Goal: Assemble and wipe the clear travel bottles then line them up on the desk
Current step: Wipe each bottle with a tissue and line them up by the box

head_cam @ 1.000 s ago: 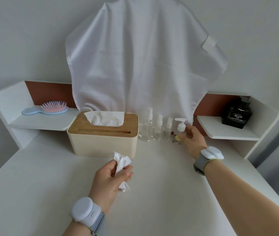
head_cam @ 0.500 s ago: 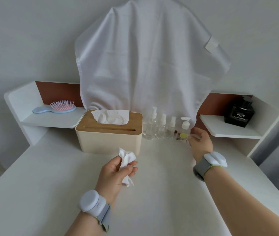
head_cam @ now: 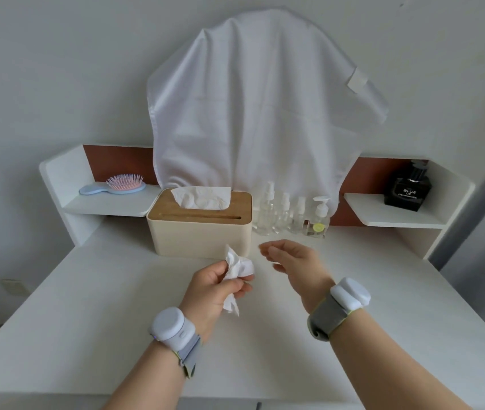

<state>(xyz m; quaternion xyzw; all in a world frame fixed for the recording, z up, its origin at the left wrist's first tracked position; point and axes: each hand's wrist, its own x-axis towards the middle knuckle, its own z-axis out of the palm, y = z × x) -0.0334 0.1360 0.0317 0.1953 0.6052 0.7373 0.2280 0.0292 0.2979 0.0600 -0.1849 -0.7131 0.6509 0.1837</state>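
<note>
Four bottles [head_cam: 290, 213] lined beyond empty right hand [head_cam: 293, 263]; left hand [head_cam: 216, 287] grips tissue [head_cam: 237, 269].

Four bottles [head_cam: 291, 213] (one pump-topped).

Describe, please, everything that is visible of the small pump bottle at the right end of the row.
The pump bottle is small and clear, of what looks like plastic, with a white pump head whose spout points left. A round yellow-green label sits on its front. It stands upright on the white desk, the last at the right of the row, close beside a clear spray bottle; whether they touch cannot be told. The white cloth hangs behind it. No hand touches it.
</note>
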